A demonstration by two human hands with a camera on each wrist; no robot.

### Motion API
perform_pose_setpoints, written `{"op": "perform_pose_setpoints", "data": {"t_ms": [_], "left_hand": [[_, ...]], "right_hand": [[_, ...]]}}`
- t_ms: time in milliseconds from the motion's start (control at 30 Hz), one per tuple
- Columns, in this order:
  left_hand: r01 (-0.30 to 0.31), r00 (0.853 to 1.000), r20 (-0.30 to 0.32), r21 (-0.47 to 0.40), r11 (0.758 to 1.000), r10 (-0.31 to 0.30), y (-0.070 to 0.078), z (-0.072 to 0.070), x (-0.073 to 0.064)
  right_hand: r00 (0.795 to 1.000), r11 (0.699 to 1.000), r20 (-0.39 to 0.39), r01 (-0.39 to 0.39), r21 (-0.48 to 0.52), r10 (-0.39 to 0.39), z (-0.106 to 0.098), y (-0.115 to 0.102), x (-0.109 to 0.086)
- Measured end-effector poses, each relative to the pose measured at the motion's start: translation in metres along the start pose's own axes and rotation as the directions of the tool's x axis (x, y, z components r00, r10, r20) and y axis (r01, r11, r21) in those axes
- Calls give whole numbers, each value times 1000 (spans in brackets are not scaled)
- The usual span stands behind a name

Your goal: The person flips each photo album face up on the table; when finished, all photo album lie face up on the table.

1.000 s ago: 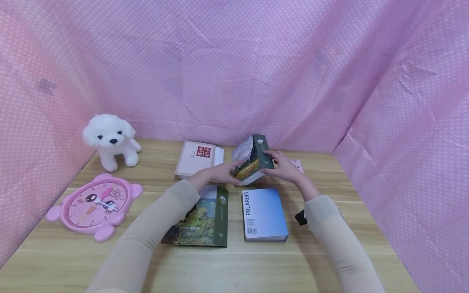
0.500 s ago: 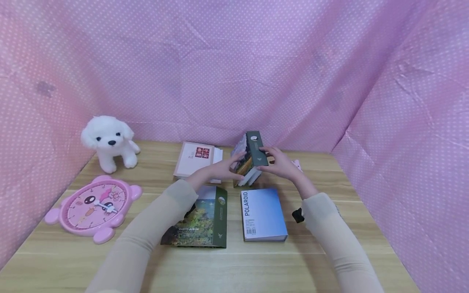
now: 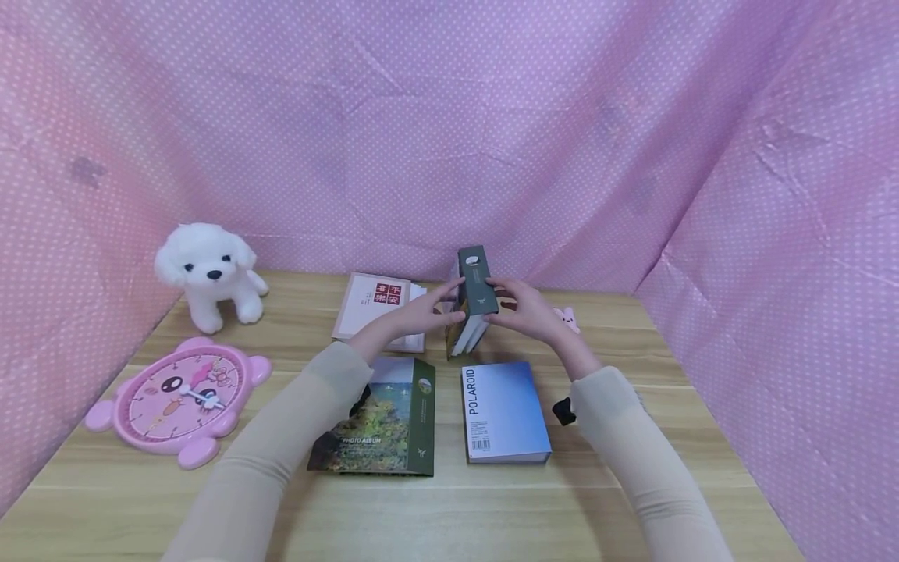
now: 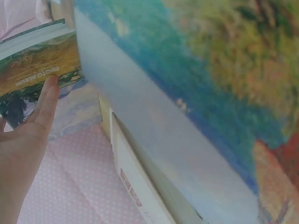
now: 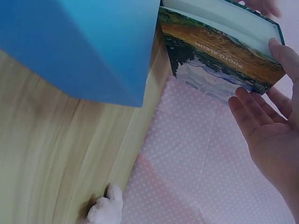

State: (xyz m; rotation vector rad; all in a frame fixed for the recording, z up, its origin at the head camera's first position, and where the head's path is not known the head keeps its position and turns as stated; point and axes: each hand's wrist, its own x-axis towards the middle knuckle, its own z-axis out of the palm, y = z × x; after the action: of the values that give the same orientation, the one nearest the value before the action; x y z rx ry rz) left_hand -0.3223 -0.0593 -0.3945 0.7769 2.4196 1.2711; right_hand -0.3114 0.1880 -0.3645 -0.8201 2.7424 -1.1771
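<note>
A photo album [image 3: 477, 281] stands on its page edges at the back middle, its dark green spine up. From its left side my left hand [image 3: 414, 314] touches it; in the left wrist view that hand's fingers [image 4: 46, 105] lie fairly straight along the painted cover. My right hand [image 3: 531, 312] holds the other side. The right wrist view shows the right thumb [image 5: 280, 49] at the album's edge and curled fingers against its painted cover [image 5: 219, 51]. Nearer lie a second photo album [image 3: 382, 421], flat, and a blue POLAROID album [image 3: 507, 414].
Left of the standing album lies a white album with red characters [image 3: 375, 304]. A white plush dog [image 3: 214, 265] and a pink clock [image 3: 186, 394] occupy the table's left side. A small pink figure [image 3: 567, 318] sits behind the right hand. Pink dotted cloth [image 3: 449, 140] encloses the table [image 3: 492, 515].
The held album has turned from a tilted lean to nearly upright, its spine moving left and facing up. Both hands have shifted left with it, and the left hand has moved up to the spine.
</note>
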Motion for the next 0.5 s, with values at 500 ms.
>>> {"op": "perform_pose_setpoints", "data": {"t_ms": [500], "left_hand": [[31, 996, -86, -25, 999, -33, 1, -13, -1]], "right_hand": [[1000, 996, 10, 27, 83, -28, 18, -8, 12]]}}
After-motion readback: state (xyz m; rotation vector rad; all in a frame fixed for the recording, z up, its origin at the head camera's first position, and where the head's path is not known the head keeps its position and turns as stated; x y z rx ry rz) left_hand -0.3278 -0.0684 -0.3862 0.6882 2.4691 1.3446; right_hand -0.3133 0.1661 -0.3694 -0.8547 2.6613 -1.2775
